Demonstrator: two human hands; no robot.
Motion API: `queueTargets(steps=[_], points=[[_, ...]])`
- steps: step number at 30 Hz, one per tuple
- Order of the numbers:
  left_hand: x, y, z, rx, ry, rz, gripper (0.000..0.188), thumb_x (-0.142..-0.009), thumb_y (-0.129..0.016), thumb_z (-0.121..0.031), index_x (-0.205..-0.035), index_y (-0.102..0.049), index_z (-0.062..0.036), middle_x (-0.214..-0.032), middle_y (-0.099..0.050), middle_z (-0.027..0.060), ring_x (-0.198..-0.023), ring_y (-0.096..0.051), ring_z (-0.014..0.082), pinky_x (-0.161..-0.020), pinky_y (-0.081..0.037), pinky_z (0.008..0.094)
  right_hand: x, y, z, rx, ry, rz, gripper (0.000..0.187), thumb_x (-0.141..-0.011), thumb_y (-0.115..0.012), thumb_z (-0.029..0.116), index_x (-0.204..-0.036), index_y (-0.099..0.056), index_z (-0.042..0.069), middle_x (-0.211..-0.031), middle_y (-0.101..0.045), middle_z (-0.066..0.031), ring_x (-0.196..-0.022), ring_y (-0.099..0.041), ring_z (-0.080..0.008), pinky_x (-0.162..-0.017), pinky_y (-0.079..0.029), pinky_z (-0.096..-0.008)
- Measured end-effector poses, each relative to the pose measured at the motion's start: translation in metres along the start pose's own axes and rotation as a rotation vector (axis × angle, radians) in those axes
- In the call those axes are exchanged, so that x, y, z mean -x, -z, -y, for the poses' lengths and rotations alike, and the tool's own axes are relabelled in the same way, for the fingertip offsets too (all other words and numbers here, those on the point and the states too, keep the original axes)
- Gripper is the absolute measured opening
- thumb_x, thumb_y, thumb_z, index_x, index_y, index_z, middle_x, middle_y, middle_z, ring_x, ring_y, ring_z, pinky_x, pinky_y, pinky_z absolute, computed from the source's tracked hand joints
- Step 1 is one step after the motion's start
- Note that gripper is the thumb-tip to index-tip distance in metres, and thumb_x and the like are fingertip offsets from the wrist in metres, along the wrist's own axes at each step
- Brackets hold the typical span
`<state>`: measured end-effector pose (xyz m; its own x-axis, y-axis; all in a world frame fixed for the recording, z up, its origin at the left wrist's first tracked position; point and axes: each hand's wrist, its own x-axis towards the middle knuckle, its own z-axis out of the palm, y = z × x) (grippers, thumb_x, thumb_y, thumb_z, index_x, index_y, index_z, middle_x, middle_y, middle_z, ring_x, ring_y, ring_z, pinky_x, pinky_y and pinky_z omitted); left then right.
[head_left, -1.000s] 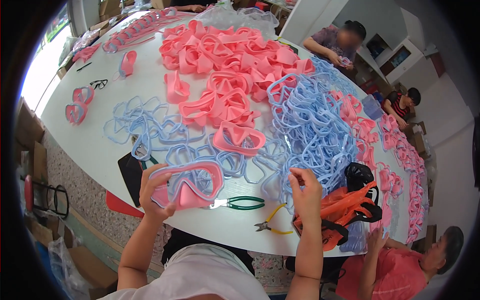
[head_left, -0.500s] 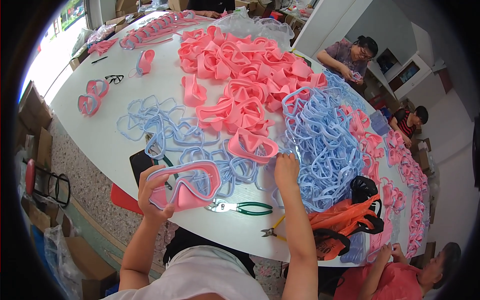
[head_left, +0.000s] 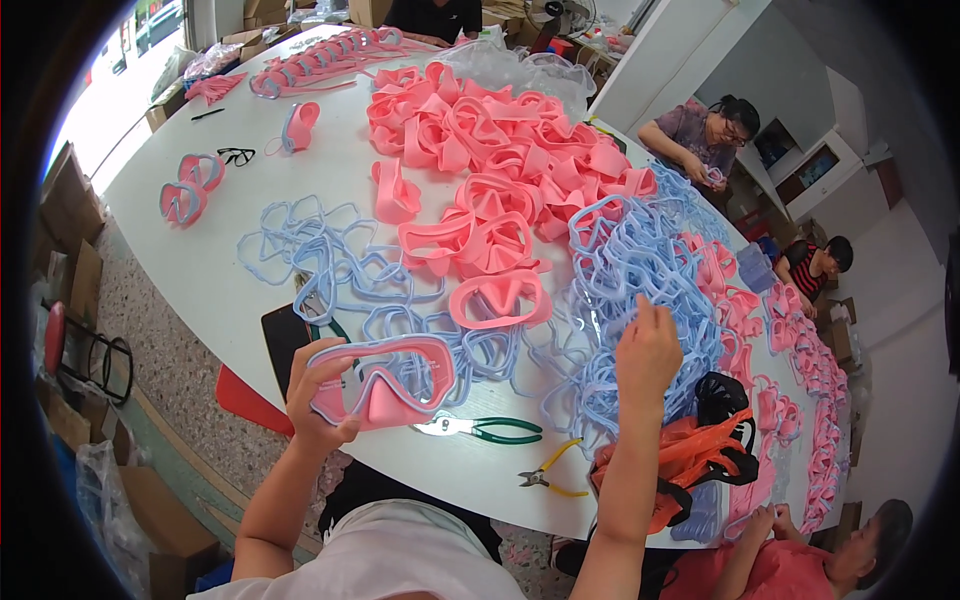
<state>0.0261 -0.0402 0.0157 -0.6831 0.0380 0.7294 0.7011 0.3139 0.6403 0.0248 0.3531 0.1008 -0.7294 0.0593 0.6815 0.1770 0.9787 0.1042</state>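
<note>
My left hand (head_left: 315, 400) grips the side of a diving mask (head_left: 392, 406), a pink skirt with a light-blue rim, and holds it tilted up above the table's near edge. My right hand (head_left: 648, 355) is over the heap of light-blue ring frames (head_left: 625, 255), its fingers bent close together; whether a frame is between them is hidden. Just beyond the mask lies a single pink mask skirt (head_left: 500, 300). Loose blue frames (head_left: 320, 245) spread across the table to its left. Close to the mask are green-handled pliers (head_left: 480, 429).
A large heap of pink skirts (head_left: 480, 130) covers the middle of the white table (head_left: 170, 260). Yellow-handled cutters (head_left: 550, 470), an orange plastic bag (head_left: 690, 450) and a black phone-like object (head_left: 285, 335) lie near me. Co-workers (head_left: 710, 140) sit around the far and right sides.
My right hand has moved right and away from me, from beside the single pink skirt onto the blue heap. The mask stays in my left hand, turned slightly.
</note>
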Motion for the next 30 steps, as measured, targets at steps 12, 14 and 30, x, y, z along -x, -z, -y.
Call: queueTargets(steps=[12,14,30], points=[[-0.012,-0.028,-0.023,0.099,-0.175,0.159,0.058,-0.061,-0.084,-0.031,-0.108,-0.065,-0.0019,-0.116,-0.06,0.0208,-0.105,-0.059,0.0332,-0.086,-0.049,0.0404,-0.003,0.067,0.052,-0.837,0.003,0.018,0.021,-0.086,-0.062,-0.004,-0.106,-0.06,0.001,-0.097,-0.062,-0.0113,-0.078,-0.057,-0.0195,-0.072,-0.047,-0.0296],[-0.012,-0.033,-0.025,0.112,-0.224,0.18,0.063,-0.056,-0.086,-0.026,-0.11,-0.064,-0.0032,-0.117,-0.06,0.0178,-0.106,-0.059,0.032,-0.086,-0.048,0.0395,0.004,0.083,0.071,-1.299,-0.048,0.154,0.023,-0.085,-0.067,-0.001,-0.107,-0.061,0.002,-0.099,-0.063,-0.0107,-0.082,-0.061,-0.0203,-0.071,-0.048,-0.0282],[-0.002,-0.051,-0.037,0.172,-0.408,0.268,0.088,-0.061,-0.089,-0.048,-0.127,-0.042,-0.0136,-0.124,-0.056,0.0145,-0.113,-0.057,0.0319,-0.094,-0.043,0.0422,0.021,0.068,0.102,-1.134,0.5,0.288,0.033,-0.065,-0.082,0.004,-0.095,-0.069,0.007,-0.087,-0.065,-0.0042,-0.075,-0.057,-0.022,-0.064,-0.047,-0.0313]])
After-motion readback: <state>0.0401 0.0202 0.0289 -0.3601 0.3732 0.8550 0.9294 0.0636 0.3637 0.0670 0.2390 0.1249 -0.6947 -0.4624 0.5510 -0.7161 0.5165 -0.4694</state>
